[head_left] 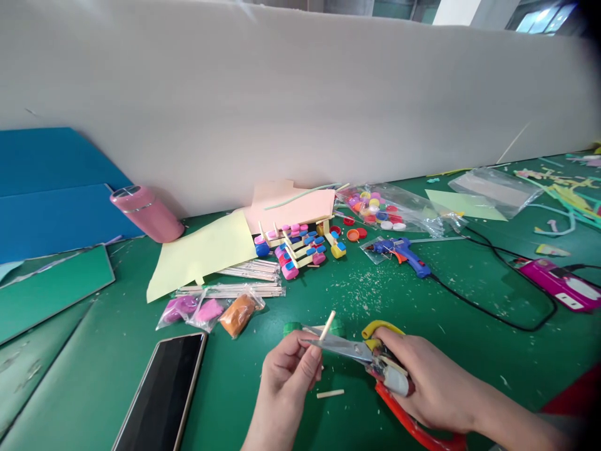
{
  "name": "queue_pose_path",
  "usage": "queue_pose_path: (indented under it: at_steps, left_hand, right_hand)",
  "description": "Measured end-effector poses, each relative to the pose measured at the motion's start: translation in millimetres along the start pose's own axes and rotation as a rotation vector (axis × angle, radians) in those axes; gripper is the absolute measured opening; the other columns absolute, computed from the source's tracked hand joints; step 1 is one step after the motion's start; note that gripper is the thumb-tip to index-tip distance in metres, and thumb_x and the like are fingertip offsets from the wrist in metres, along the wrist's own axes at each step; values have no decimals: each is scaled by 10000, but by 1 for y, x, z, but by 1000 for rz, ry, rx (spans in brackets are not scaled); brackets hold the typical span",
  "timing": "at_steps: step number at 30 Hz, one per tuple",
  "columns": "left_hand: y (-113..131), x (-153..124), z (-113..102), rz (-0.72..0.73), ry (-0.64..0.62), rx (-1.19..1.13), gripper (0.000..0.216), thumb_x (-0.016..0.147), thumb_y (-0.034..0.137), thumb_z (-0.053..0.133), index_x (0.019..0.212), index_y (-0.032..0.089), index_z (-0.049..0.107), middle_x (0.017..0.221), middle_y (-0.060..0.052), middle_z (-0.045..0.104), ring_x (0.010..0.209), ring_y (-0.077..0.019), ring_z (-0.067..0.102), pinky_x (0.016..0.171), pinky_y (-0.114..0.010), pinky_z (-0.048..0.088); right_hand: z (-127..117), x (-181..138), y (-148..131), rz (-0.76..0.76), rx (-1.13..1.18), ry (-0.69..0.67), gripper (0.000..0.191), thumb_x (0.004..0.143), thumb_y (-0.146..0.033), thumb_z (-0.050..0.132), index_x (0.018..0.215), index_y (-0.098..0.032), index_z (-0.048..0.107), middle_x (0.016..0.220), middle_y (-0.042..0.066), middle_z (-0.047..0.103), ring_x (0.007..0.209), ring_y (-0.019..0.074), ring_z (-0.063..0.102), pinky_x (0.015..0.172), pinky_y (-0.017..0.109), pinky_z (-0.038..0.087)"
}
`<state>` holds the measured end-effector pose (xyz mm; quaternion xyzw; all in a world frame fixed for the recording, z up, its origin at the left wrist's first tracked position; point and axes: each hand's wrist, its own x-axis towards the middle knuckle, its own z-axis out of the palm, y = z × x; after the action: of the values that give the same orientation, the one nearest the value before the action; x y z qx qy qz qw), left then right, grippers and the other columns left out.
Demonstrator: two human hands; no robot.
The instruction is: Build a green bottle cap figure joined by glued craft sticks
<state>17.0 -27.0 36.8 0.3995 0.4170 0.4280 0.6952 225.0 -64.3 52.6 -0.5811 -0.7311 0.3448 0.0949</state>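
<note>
My left hand (291, 376) pinches a thin wooden stick (328, 324) that points up and to the right. Wrapped round the handles of a pair of scissors (345, 348), my right hand (422, 382) holds the blades against the stick, close to my left fingertips. One scissor handle is yellow, the other red. A short cut piece of stick (330, 394) lies on the table below the blades. Behind the blades sit green round pieces (292, 327), partly hidden. Whether the blades have bitten into the stick I cannot tell.
Small assembled pieces of coloured caps and sticks (300, 247) stand mid-table. Around them are a bag of caps (375, 210), a blue glue gun (408, 255) with its cord, bagged clay (239, 315), bundled sticks (248, 270), a phone (162, 394) and a pink bottle (148, 213).
</note>
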Motion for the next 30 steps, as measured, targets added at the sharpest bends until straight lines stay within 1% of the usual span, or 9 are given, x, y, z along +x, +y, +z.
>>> queue_pose_path:
  at_steps: [3,8,12,14,17,21,23,26,30]
  left_hand:
    - [-2,0,0,43,19,33,225,742,349,640,677,137,605,526,47,422,493,-57,317,450,-179,229]
    - [2,1,-6,-53,-150,-85,213,752,339,634,692,138,593,486,61,374,462,-52,264,424,-188,163]
    - [4,0,-7,-101,-227,-137,233,756,358,624,680,144,575,475,64,366,448,-48,236,415,-187,136]
    - [3,0,-6,-64,-198,-79,220,772,359,604,707,151,574,495,62,374,461,-54,264,424,-180,173]
    - [1,-1,-5,54,-84,157,190,804,342,555,746,162,578,549,46,423,493,-72,331,445,-179,245]
    - [-4,-3,-2,335,71,560,184,836,268,487,685,175,539,588,26,475,526,-101,409,486,-197,317]
    - [-6,-5,-1,440,111,671,150,844,222,463,713,184,525,592,33,474,515,-100,409,484,-197,315]
    - [-8,-7,-1,469,107,702,142,857,197,440,728,194,499,571,55,411,487,-92,346,453,-195,277]
    - [-3,-6,-6,394,-5,631,189,871,229,422,692,194,471,578,54,370,514,-99,318,470,-197,280]
  right_hand:
    - [1,0,-1,-10,-5,26,139,749,-234,508,860,-224,424,721,-4,575,572,157,478,507,254,302]
    - [-2,-1,-2,-51,-7,62,205,746,-210,493,939,-216,426,823,25,584,674,176,526,567,259,333]
    - [-5,-4,-4,-52,-32,30,142,726,-200,506,837,-224,421,708,-5,562,567,160,479,503,256,293]
    - [-3,-5,-4,-29,-34,17,122,733,-205,501,807,-230,408,659,-19,548,520,152,454,476,257,270]
    - [3,-4,-3,7,-30,44,114,752,-227,496,821,-232,406,661,-18,554,526,158,473,471,258,266]
    - [8,0,-1,11,-22,106,162,763,-222,495,906,-228,418,737,3,577,602,177,517,512,262,306]
    - [8,2,-2,1,14,106,205,763,-213,499,949,-231,416,779,8,586,637,181,533,540,264,332]
    - [8,2,-5,-4,65,87,198,780,-225,493,961,-232,414,797,12,586,637,176,532,553,267,352]
    - [8,0,-7,-17,78,92,169,789,-220,479,940,-228,406,782,15,577,624,171,515,551,267,349]
